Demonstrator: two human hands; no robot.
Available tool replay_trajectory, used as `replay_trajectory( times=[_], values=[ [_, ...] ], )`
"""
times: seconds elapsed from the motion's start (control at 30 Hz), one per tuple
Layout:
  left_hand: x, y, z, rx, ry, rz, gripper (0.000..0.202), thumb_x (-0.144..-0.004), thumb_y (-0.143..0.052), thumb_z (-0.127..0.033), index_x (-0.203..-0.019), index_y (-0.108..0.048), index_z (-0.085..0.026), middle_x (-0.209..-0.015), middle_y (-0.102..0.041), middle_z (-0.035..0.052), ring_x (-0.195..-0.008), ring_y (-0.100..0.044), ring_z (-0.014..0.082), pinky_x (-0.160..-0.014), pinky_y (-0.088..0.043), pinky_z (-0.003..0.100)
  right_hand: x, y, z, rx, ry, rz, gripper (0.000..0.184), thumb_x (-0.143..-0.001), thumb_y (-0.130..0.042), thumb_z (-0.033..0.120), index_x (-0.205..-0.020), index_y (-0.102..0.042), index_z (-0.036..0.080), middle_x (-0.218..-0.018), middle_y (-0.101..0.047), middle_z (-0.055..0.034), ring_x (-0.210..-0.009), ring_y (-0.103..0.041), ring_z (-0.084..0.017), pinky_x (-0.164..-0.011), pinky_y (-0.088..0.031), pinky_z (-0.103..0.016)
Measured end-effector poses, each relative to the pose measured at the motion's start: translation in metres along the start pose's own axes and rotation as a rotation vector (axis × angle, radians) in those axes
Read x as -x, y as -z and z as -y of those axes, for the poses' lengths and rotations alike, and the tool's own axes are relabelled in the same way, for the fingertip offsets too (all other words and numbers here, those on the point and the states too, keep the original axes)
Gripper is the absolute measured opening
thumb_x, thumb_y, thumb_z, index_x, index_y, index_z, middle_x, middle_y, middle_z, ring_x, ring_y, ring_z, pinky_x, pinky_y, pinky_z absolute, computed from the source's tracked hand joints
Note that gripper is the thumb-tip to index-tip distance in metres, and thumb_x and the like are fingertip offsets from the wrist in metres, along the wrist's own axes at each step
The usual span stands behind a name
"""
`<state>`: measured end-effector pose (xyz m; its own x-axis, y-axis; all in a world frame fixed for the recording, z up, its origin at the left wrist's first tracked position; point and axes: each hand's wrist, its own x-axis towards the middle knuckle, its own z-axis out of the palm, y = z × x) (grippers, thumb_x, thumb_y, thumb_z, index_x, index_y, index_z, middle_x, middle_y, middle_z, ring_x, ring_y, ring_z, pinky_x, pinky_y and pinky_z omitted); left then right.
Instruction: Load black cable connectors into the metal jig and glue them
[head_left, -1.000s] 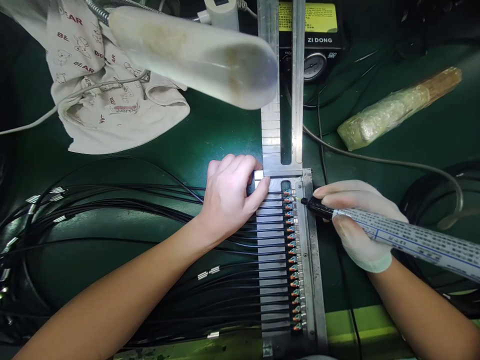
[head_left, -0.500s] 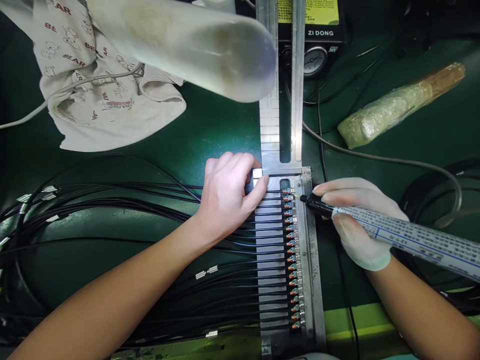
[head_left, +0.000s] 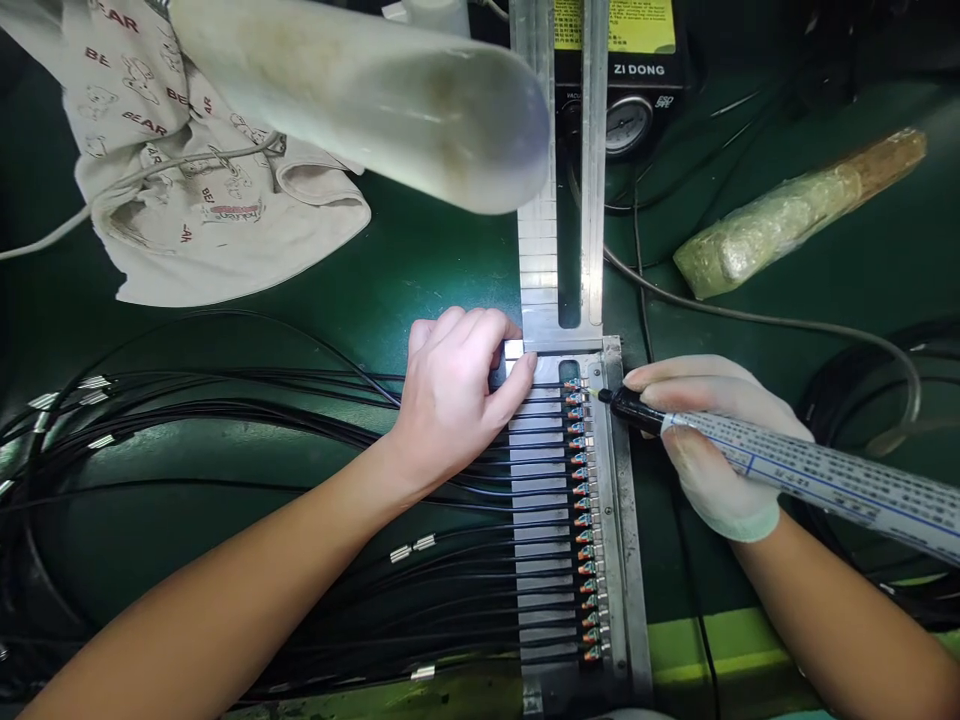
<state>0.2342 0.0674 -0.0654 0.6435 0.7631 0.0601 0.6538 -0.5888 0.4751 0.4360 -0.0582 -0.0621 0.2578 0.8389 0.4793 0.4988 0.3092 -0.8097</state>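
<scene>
Barely anything has shifted since a moment ago: both hands sit where they were, and the view has just dipped a touch. The left hand (head_left: 457,395) is bare and lies over the black cables (head_left: 225,420), fingers curled down, with thumb and fingertips pinched on a small metal block (head_left: 514,350) at the top of the metal rail (head_left: 619,520). The right hand (head_left: 709,440) wears a thin pale glove and is clamped round a pen-like tool (head_left: 787,465) with a printed sleeve, its dark tip just touching the top end of the row of little connectors (head_left: 581,500) lined up in the rail.

Up top, a big whitish lamp head (head_left: 360,100) hangs across the view and blocks part of the upright metal track (head_left: 540,200). A bear-print cloth (head_left: 210,210) lies on the green tabletop (head_left: 420,260) at the far left, a plastic-wrapped bundle (head_left: 795,215) at the right, and a gauge box (head_left: 634,90) marked ZI DONG behind the track.
</scene>
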Motion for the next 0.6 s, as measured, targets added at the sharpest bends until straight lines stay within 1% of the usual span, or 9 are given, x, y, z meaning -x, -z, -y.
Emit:
replay_trajectory(
  times=[0.13, 0.27, 0.43, 0.6],
  values=[
    [0.0001, 0.0003, 0.0000, 0.001, -0.004, -0.005, 0.017, -0.095, -0.051, -0.037, -0.090, -0.056, -0.022, -0.078, -0.060, 0.0021, -0.083, -0.055, 0.0217, -0.081, -0.035, 0.036, 0.0002, 0.0002, -0.0010, -0.013, 0.011, 0.004, 0.024, -0.079, -0.075, 0.026, -0.103, -0.075, 0.027, -0.098, -0.074, -0.0063, -0.084, -0.071, -0.026, -0.071, -0.063, -0.042],
    [-0.0003, 0.0008, 0.0003, 0.002, -0.007, -0.004, 0.016, -0.095, -0.051, -0.036, -0.090, -0.056, -0.021, -0.079, -0.060, 0.0021, -0.083, -0.055, 0.0215, -0.080, -0.034, 0.036, -0.0009, -0.0003, 0.0007, -0.031, 0.007, -0.001, 0.023, -0.078, -0.076, 0.024, -0.101, -0.076, 0.024, -0.097, -0.074, -0.0077, -0.084, -0.071, -0.026, -0.072, -0.062, -0.043],
    [-0.0008, 0.0009, 0.0005, 0.008, -0.019, -0.011, 0.016, -0.095, -0.052, -0.036, -0.090, -0.055, -0.021, -0.078, -0.059, 0.0016, -0.082, -0.055, 0.0210, -0.080, -0.035, 0.036, -0.0021, -0.0003, 0.0021, -0.036, -0.009, 0.001, 0.026, -0.077, -0.075, 0.022, -0.103, -0.076, 0.025, -0.099, -0.074, -0.0070, -0.086, -0.071, -0.026, -0.073, -0.062, -0.043],
    [-0.0006, 0.0003, -0.0002, 0.009, -0.013, -0.013, 0.016, -0.095, -0.052, -0.036, -0.089, -0.056, -0.021, -0.077, -0.059, 0.0016, -0.082, -0.055, 0.0212, -0.080, -0.035, 0.036, -0.0041, 0.0005, 0.0036, -0.039, 0.002, 0.022, 0.028, -0.076, -0.075, 0.018, -0.104, -0.076, 0.023, -0.100, -0.074, -0.0076, -0.087, -0.071, -0.026, -0.075, -0.061, -0.042]
  ],
)
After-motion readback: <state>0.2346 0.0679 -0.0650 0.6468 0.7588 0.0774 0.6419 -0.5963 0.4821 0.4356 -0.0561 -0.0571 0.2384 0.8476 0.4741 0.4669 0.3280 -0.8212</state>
